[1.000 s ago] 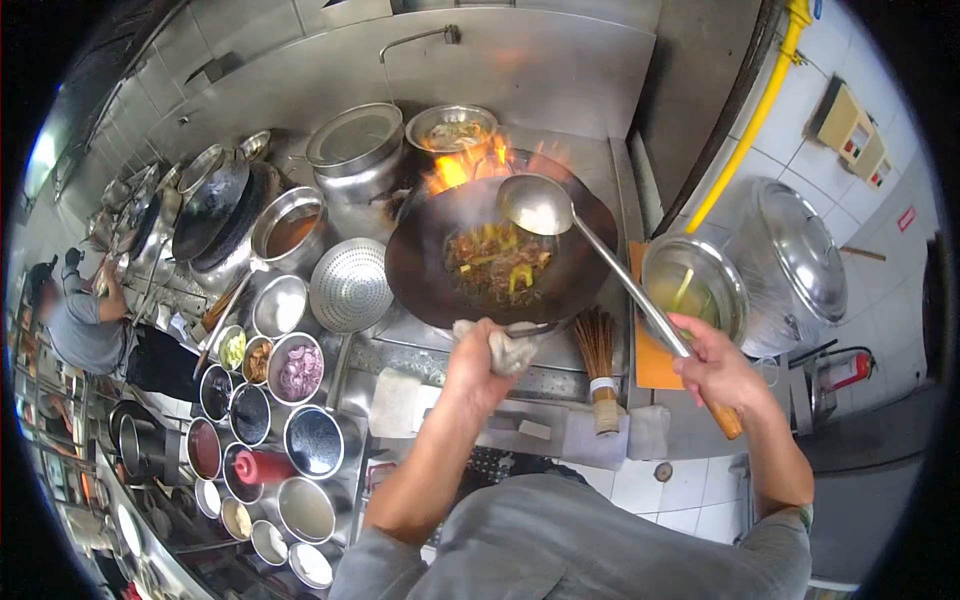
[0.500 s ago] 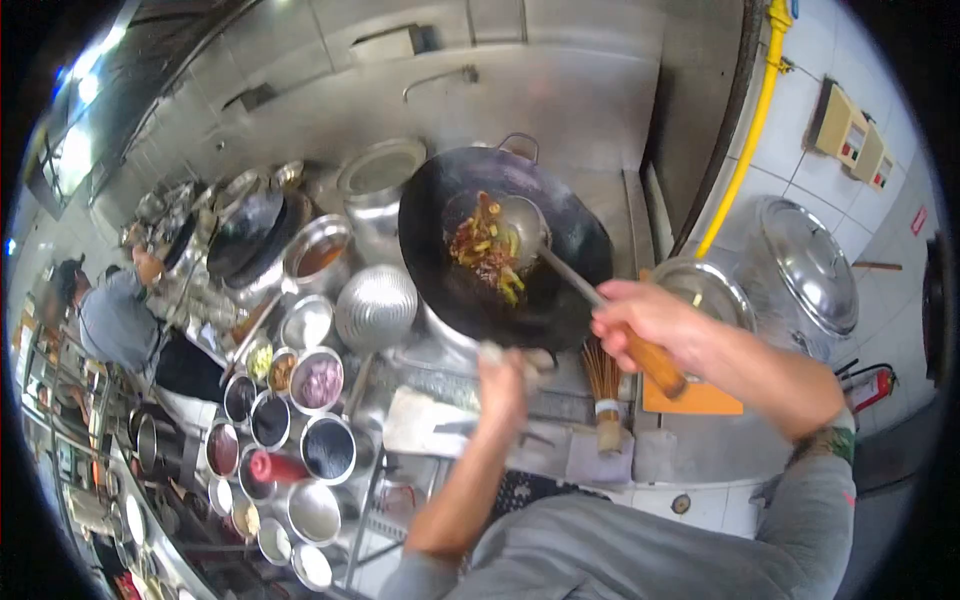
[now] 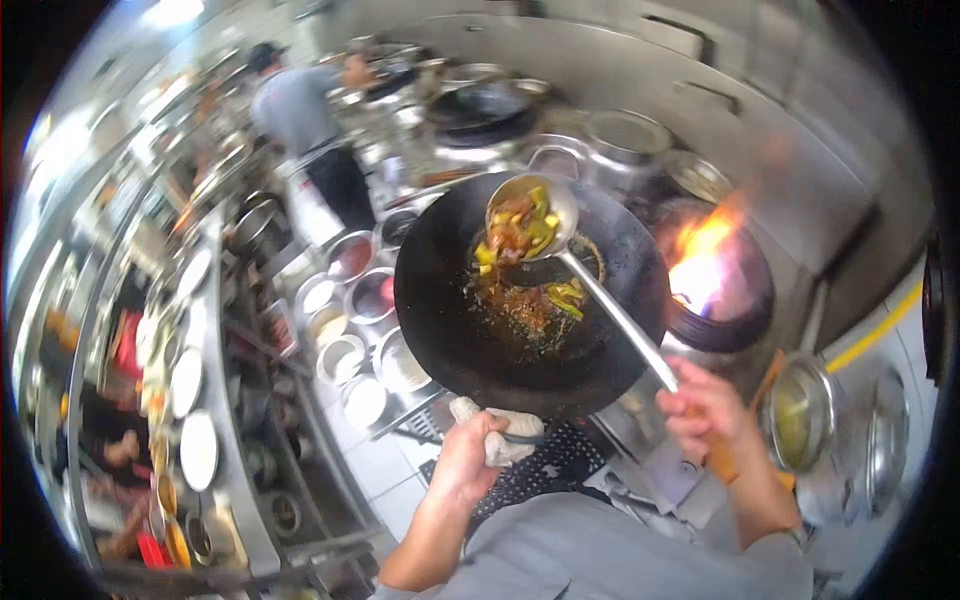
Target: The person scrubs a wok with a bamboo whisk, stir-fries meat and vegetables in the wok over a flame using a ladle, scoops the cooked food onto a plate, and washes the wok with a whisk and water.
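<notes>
My left hand (image 3: 468, 456) is closed around a folded cloth (image 3: 510, 440) on the near handle of a black wok (image 3: 430, 330). The wok is off the flame, in front of my body. In my right hand (image 3: 708, 408) is a long-handled ladle (image 3: 622, 318) with a wooden grip end. Its bowl is over the wok, heaped with cooked food (image 3: 522, 225) in brown sauce with yellow-green pieces. More food (image 3: 535, 312) lies in the wok's bottom with oily sauce.
Flames rise from a burner (image 3: 715, 270) right of the wok. Left stand sauce containers (image 3: 352, 258) and a metal shelf with white plates (image 3: 198, 450). A co-worker (image 3: 300, 110) stands at the far stoves. A metal pot (image 3: 800, 410) is at right.
The wok has come off the burner, and the view has turned left. The ladle has gone from stirring in the wok to being raised, full of food. Flame now shows on the uncovered burner.
</notes>
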A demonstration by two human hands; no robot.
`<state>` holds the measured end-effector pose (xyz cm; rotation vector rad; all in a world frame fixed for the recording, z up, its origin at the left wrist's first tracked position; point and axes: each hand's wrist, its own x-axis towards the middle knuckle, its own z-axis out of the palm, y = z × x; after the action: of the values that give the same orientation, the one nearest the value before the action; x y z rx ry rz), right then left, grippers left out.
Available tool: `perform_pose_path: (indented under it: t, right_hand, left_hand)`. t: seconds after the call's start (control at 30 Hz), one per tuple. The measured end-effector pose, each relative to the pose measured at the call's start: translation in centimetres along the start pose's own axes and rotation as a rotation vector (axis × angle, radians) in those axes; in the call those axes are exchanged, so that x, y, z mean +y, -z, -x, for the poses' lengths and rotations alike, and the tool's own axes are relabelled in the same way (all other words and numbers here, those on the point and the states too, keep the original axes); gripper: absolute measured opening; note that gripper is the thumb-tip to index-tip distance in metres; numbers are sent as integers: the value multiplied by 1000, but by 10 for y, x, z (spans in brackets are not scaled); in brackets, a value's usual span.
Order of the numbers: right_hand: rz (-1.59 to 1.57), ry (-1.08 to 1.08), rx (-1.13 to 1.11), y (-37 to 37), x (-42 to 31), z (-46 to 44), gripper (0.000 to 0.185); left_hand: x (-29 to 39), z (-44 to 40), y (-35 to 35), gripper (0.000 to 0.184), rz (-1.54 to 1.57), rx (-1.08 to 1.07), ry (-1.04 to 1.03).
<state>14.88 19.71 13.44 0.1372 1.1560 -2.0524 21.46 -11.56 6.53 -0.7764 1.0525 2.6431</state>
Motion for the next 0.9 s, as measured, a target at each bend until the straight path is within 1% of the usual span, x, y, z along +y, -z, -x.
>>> perform_pose_path:
  t: [0.03, 0.07, 0.1, 0.17, 0.2, 0.23, 0.27, 0.33, 0.37, 0.5, 0.53, 0.63, 0.67, 0.77, 0.8, 0.83, 0.9]
  right_hand:
    - [49, -20, -22, -11, 17, -11, 47]
    - [122, -25, -98, -29, 24, -23, 50]
    - [108, -62, -68, -45, 26, -33, 45]
    - [-247, -142, -240, -80, 41, -56, 43]
    - [-254, -210, -318, -98, 51, -67, 40]
    - [-320, -249, -400, -105, 67, -81, 42]
    - [-352, -324, -494, -113, 73, -91, 43]
    - [-416, -457, -625, -149, 104, -113, 44]
    - [-441, -517, -659, -168, 120, -121, 45]
    - [-476, -741, -740, -231, 180, -169, 44]
    - [-434, -796, -757, -249, 191, -181, 44]
    - [-369, -919, -814, -303, 224, -219, 41]
    - [-319, -953, -833, -319, 234, -238, 37]
    - [-187, -1034, -929, -382, 251, -285, 30]
    - [-120, -1031, -944, -400, 260, -308, 27]
    - [-51, -1024, -968, -422, 268, -333, 25]
    - [138, -992, -926, -466, 282, -370, 22]
  left_hand:
    - [2, 21, 16, 29, 11, 33, -49]
    - [9, 41, 32, 28, -12, 55, -75]
    - [20, 62, 49, 28, -28, 87, -109]
    - [32, 101, 87, 26, 61, 86, -210]
    - [32, 118, 106, 26, 113, 136, -256]
    - [30, 134, 123, 25, 160, 178, -294]
    - [28, 148, 123, 26, 223, 210, -403]
    - [27, 178, 164, 26, 258, 267, -450]
    - [26, 190, 181, 27, 268, 285, -463]
    - [20, 228, 233, 25, 389, 510, -495]
    - [15, 229, 248, 24, 429, 520, -545]
    - [9, 244, 278, 25, 503, 586, -573]
    - [11, 249, 281, 26, 500, 649, -542]
    - [-3, 242, 304, 28, 621, 666, -605]
    - [-4, 240, 309, 29, 649, 693, -587]
    - [-7, 235, 316, 29, 678, 665, -588]
    - [-15, 224, 329, 29, 736, 610, -591]
